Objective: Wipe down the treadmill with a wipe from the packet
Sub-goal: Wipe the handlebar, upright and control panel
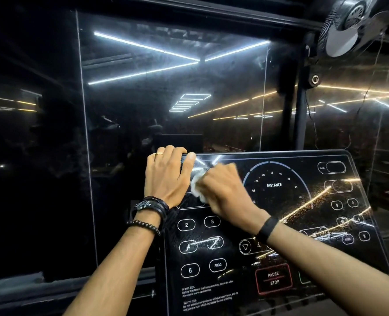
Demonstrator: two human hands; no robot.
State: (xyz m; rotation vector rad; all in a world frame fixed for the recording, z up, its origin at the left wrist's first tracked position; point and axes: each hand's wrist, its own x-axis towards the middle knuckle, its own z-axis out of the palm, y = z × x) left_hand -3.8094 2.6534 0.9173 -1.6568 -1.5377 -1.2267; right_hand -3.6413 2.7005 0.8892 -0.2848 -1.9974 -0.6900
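The left hand [166, 176] holds the top left corner of the treadmill panel [280, 224]. Its fingers [177, 153] curl over the top edge, and one wears a gold ring [158, 153]. Dark bracelets [150, 207] sit on that wrist. Just right of those fingers, the right hand [225, 190] holds a white wipe [198, 187] bunched up in its fingers and presses it on the shiny black panel. A black band [266, 229] is on that wrist. Below the fingers are buttons marked 2, 8, 6 and PROG. Right of them a dial says DISTANCE. Lower down a red box says PAUSE STOP, and small white print says "Warm tips". A fan [353, 23] hangs up high on the right.
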